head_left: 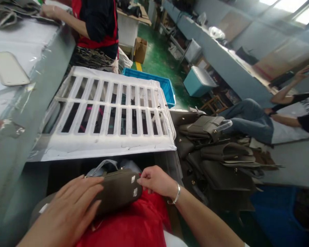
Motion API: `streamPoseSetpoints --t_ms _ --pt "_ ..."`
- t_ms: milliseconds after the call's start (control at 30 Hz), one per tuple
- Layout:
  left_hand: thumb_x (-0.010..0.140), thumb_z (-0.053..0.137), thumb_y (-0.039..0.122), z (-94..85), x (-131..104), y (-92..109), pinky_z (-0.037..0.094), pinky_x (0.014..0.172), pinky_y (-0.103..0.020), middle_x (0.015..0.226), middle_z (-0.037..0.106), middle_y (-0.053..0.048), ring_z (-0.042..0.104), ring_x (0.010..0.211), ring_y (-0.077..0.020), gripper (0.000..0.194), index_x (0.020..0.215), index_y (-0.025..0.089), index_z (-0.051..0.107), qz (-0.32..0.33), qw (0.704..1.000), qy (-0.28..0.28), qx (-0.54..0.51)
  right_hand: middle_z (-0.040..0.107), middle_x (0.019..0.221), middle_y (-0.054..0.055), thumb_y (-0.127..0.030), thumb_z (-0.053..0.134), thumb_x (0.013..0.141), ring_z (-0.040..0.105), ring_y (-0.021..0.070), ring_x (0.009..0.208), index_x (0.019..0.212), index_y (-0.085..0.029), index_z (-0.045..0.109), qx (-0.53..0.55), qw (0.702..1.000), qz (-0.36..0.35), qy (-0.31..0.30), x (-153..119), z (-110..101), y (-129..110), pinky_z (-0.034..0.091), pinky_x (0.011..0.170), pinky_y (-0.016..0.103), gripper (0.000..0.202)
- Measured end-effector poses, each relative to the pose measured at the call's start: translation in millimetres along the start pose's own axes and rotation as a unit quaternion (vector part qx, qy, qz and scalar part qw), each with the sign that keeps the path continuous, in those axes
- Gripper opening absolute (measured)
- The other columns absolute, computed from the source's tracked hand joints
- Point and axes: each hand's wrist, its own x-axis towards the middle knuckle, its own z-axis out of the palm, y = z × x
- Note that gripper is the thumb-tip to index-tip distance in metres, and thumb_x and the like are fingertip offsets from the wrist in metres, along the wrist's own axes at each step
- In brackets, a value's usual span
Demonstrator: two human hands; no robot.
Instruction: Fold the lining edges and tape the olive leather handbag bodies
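Note:
A dark olive bag piece [117,192] with rounded ends lies across my lap on red cloth [128,223]. Two small white patches show near its right end, and another white patch is at its far left. My left hand [72,202] rests flat on the left part of the piece, its fingers stretched out. At the right end, my right hand [154,180] has thumb and forefinger pinched together at the edge; what is between them is too small to make out. A clear plastic-wrapped handle [103,166] sticks up behind the piece.
A white slatted rack [110,140] stands just ahead. Olive bags [221,154] are heaped to the right. Behind the rack is a blue crate [167,89]. A person in red and black [100,24] works at the left table [23,41]; another person [257,120] sits at right.

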Motion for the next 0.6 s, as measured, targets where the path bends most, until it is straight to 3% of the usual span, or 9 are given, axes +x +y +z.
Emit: streamPoseSetpoints --t_ms 100,167,267,367,600 --pt "0.067 0.064 0.050 26.2 31.2 22.5 0.033 0.100 -0.042 0.128 0.048 -0.009 0.044 0.116 -0.0262 0.070 0.124 0.017 0.041 0.087 0.995 -0.049 0.027 0.056 0.053 -0.001 -0.032 0.055 0.075 0.051 0.0072 0.043 0.070 -0.013 0.055 -0.016 1.000 -0.022 -0.004 0.7 -2.0 3.8 0.036 0.038 0.015 0.020" --pt "0.058 0.069 0.053 41.4 43.4 30.9 0.036 0.097 -0.044 0.129 0.046 -0.014 0.044 0.115 -0.0291 0.089 0.130 0.013 0.035 0.099 0.991 -0.084 0.031 0.057 0.054 -0.001 -0.033 0.054 0.075 0.052 0.0076 0.043 0.069 -0.013 0.056 -0.036 0.999 -0.036 -0.002 1.2 -3.1 6.0 0.036 0.039 0.015 0.021" --pt "0.056 0.072 0.045 53.5 48.4 35.1 0.037 0.096 -0.043 0.125 0.049 -0.014 0.047 0.112 -0.0287 0.087 0.128 0.012 0.036 0.082 0.989 -0.118 0.018 0.058 0.055 0.000 -0.031 0.053 0.075 0.053 0.0080 0.044 0.068 -0.013 0.056 -0.045 0.998 -0.045 -0.006 1.2 -4.5 8.1 0.037 0.040 0.016 0.019" --pt "0.059 0.071 0.038 54.7 47.2 35.9 0.037 0.095 -0.041 0.124 0.049 -0.014 0.046 0.111 -0.0274 0.080 0.126 0.013 0.037 0.064 0.989 -0.131 0.003 0.059 0.055 -0.001 -0.031 0.052 0.074 0.055 0.0087 0.045 0.068 -0.015 0.055 -0.038 0.998 -0.044 -0.014 1.2 -5.5 9.2 0.039 0.040 0.016 0.018" --pt "0.062 0.064 0.028 55.0 47.9 40.0 0.040 0.091 -0.040 0.118 0.053 -0.014 0.051 0.105 -0.0270 0.070 0.124 0.013 0.036 0.080 0.992 -0.094 0.018 0.056 0.052 -0.002 -0.029 0.052 0.070 0.054 0.0088 0.044 0.064 -0.015 0.056 -0.026 0.999 -0.037 -0.016 2.2 -7.7 8.7 0.038 0.038 0.015 0.015"
